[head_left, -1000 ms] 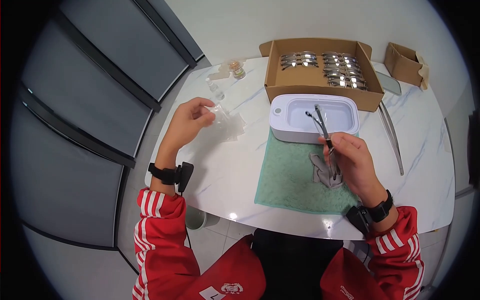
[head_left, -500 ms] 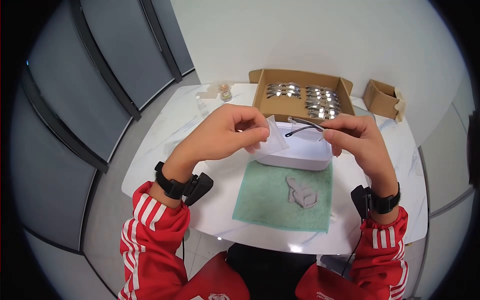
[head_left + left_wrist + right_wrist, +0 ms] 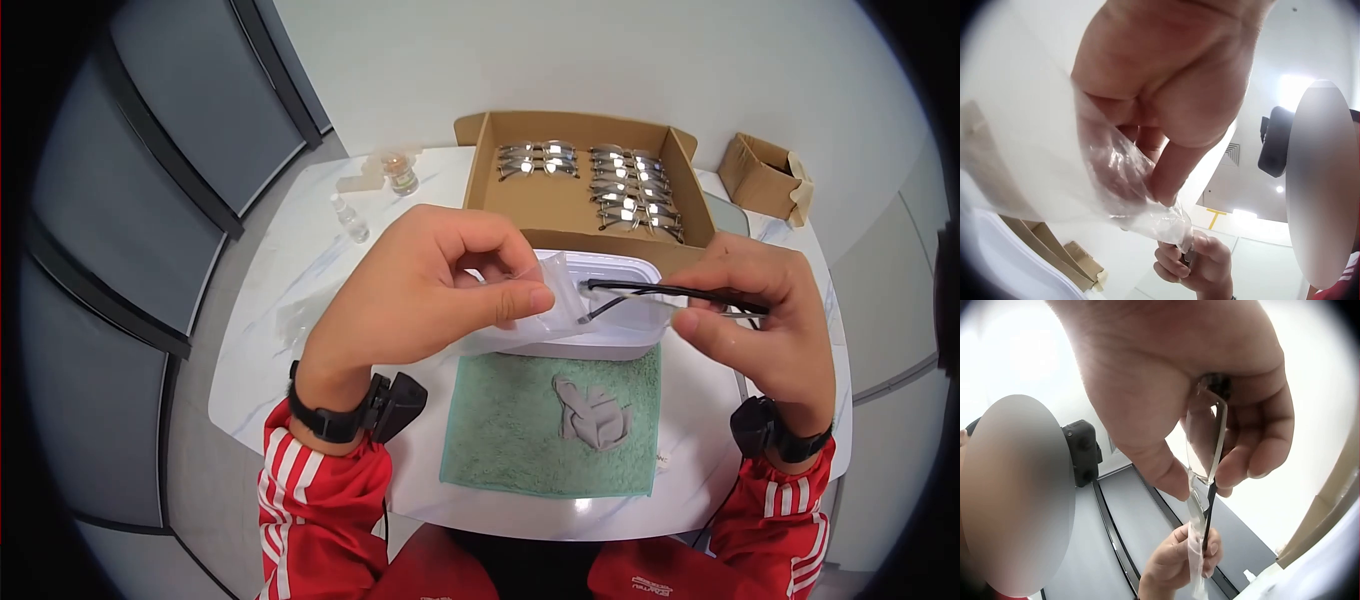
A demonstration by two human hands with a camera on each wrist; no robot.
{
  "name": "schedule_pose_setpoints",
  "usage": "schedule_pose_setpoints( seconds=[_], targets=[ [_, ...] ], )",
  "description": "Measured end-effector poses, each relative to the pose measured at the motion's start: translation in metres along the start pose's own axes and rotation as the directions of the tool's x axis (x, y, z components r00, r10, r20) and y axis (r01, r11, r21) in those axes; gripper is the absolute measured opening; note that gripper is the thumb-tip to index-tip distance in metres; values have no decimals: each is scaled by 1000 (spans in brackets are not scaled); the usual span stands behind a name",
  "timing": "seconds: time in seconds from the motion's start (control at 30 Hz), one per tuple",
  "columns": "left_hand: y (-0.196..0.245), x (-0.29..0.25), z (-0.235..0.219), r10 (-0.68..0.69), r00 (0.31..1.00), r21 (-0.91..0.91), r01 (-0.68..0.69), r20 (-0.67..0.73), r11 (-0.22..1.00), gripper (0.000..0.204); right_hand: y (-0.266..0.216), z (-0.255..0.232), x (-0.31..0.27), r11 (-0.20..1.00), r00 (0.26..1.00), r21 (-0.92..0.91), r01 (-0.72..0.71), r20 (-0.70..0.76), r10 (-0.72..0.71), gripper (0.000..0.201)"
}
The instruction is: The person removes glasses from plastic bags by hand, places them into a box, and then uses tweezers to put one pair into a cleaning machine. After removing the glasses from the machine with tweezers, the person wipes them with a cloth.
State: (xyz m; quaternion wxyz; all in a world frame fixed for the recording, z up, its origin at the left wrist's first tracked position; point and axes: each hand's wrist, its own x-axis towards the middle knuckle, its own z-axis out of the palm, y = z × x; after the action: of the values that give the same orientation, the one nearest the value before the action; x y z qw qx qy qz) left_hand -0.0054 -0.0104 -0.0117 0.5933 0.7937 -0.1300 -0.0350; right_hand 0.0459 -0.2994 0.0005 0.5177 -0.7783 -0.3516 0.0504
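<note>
Fingers and thumb of the left hand (image 3: pixel 430 290) pinched a clear plastic bag (image 3: pixel 566 290), while those of the right hand (image 3: pixel 765 310) grasped a pair of glasses (image 3: pixel 660 289) by its lens end. Its two dark temples pointed left, their tips meeting the bag in the head view; whether they were inside it or just in front, I cannot tell. Bag and glasses were both held up off the table (image 3: pixel 245 375), above a white tub (image 3: pixel 590 351).

That tub stood at the far edge of a green towel (image 3: pixel 500 425), just before the near wall of an open cardboard box (image 3: pixel 545 212). Nearer the towel's right edge than its left lay a crumpled grey cloth (image 3: pixel 597 422). The towel itself reached close to the table's near edge.

At the table's far edge, the cardboard box held two columns of spectacles (image 3: pixel 628 187), the left column shorter. A small carton (image 3: pixel 755 180) stood at the far right corner. Near the far left corner were a glass jar (image 3: pixel 402 178) and, nearer the left edge, a spray bottle (image 3: pixel 350 220). Red sleeves (image 3: pixel 330 505) with white stripes covered both forearms.
</note>
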Motion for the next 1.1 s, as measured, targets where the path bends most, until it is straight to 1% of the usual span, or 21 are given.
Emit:
schedule_pose_setpoints(
  seconds=[0.07,0.1,0.17,0.23,0.27,0.3,0.33,0.4,0.43,0.5,0.53,0.6,0.73,0.8,0.83,0.9,0.93,1.0,1.03,1.1],
  targets=[
    [0,1,-1,-26,1000,12,26,-5,1000,12,0,2,2,999,997,27,-26,-66,28,21],
    [-1,0,-1,-47,999,34,47,-18,998,12,0,2,3,999,998,24,-40,-56,41,21],
    [-6,3,-2,-63,998,8,63,-1,998,11,0,3,5,991,995,96,-88,-48,93,23],
    [-11,6,-1,-67,998,-17,67,4,998,11,5,8,6,993,995,64,-95,-17,97,23],
    [-12,7,0,-65,997,-26,66,30,997,11,6,11,7,995,996,37,-89,4,89,23],
    [-12,7,0,-61,996,-32,63,57,997,11,5,13,7,990,991,41,-132,11,132,23],
    [-11,7,2,-57,997,-40,59,48,997,11,6,13,8,991,991,33,-131,20,130,23],
    [-9,9,4,-105,992,42,103,72,994,13,9,13,9,993,992,27,-117,50,115,25],
    [-12,9,5,-103,992,36,101,72,994,13,9,13,9,993,992,22,-120,53,119,25],
    [-19,10,7,-22,996,123,11,88,992,14,11,11,9,993,989,-45,-109,100,113,26],
    [-21,10,8,-24,996,116,13,91,993,14,13,10,8,992,988,-48,-116,101,121,26],
    [-21,10,9,-54,994,73,47,96,996,14,15,7,7,996,992,-67,-53,111,61,26],
    [-20,9,14,-56,992,91,46,109,995,15,18,8,8,997,993,-64,-36,110,43,24],
    [-17,9,20,-39,992,91,29,119,995,17,19,12,10,996,990,-95,6,144,8,25],
    [-16,9,23,-44,990,88,32,131,996,17,21,15,10,996,990,-93,-6,137,19,25],
    [-13,9,28,-38,989,188,10,144,982,19,24,20,10,996,987,23,-81,143,77,31],
    [-14,10,29,-40,987,185,11,153,983,19,24,19,9,996,987,24,-89,138,85,31],
    [-18,10,31,-83,976,52,74,199,996,19,20,17,9,972,956,89,-218,219,194,46],
    [-18,10,32,-84,975,52,75,205,996,19,20,16,9,971,956,90,-222,216,199,46],
    [-15,11,33,-166,961,-24,176,219,984,19,19,15,11,938,923,150,-313,281,263,43]
  ],
)
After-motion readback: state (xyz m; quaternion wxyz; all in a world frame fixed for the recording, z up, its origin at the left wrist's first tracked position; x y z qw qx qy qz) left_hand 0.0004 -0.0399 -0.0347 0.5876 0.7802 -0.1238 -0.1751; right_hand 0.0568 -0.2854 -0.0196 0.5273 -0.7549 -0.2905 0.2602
